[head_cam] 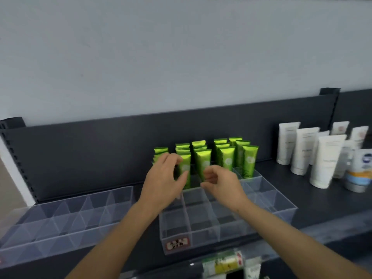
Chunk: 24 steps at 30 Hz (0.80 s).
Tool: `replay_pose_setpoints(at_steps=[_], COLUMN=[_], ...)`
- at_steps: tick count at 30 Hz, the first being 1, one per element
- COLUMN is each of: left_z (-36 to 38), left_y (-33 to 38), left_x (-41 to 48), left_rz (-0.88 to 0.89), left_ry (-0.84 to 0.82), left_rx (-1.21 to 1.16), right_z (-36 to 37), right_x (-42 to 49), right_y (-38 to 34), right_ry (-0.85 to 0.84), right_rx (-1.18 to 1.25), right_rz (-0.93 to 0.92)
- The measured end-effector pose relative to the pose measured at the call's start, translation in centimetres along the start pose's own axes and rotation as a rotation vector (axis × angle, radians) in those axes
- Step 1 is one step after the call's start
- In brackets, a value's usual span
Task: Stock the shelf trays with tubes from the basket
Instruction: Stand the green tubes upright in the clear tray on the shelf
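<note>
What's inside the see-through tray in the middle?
The clear tray holds upright green tubes in its back compartments; its front compartments show none. The left hand grips one tube; it and the right hand hide the compartments under them.

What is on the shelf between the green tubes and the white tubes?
Nothing. In the head view, only bare dark shelf lies between the green tubes and the white tubes.

We see green tubes (pixel 227 160) standing upright, crimped ends up, in rows in the rear compartments of the clear tray (pixel 205 224). Our left hand (pixel 163 178) grips the front-left tube (pixel 186 168). A second tray (pixel 60 222), also clear, lies left of it.
</note>
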State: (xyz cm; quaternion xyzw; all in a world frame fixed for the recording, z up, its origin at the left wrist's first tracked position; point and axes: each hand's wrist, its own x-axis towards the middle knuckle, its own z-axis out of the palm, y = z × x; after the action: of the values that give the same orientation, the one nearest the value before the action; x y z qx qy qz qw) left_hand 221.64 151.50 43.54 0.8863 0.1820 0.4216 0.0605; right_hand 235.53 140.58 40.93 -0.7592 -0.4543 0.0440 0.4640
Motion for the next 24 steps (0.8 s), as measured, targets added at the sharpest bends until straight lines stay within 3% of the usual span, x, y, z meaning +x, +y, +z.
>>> replay_pose_setpoints(at_steps=[5, 10, 17, 24], left_z=[3.1, 7.4, 15.8, 25.1], left_y=[6.6, 13.7, 22.7, 28.3], left_x=[0.0, -1.5, -7.4, -14.1], left_rz=[0.156, 0.295, 0.388, 0.391], left_ry=[0.0, -0.127, -0.449, -0.839], left_rx=[-0.039, -0.212, -0.391, -0.372], right_z=[-6.6, -12.2, -18.0, -20.6], right_x=[-3.5, -8.6, -19.1, -29.2], right_y=[3.8, 8.4, 16.8, 26.3], right_ry=[0.114, 0.201, 0.35, 0.333], right_rx=[-0.067, -0.102, -0.103, -0.181], right_rz=[0.052, 0.133, 0.381, 0.732])
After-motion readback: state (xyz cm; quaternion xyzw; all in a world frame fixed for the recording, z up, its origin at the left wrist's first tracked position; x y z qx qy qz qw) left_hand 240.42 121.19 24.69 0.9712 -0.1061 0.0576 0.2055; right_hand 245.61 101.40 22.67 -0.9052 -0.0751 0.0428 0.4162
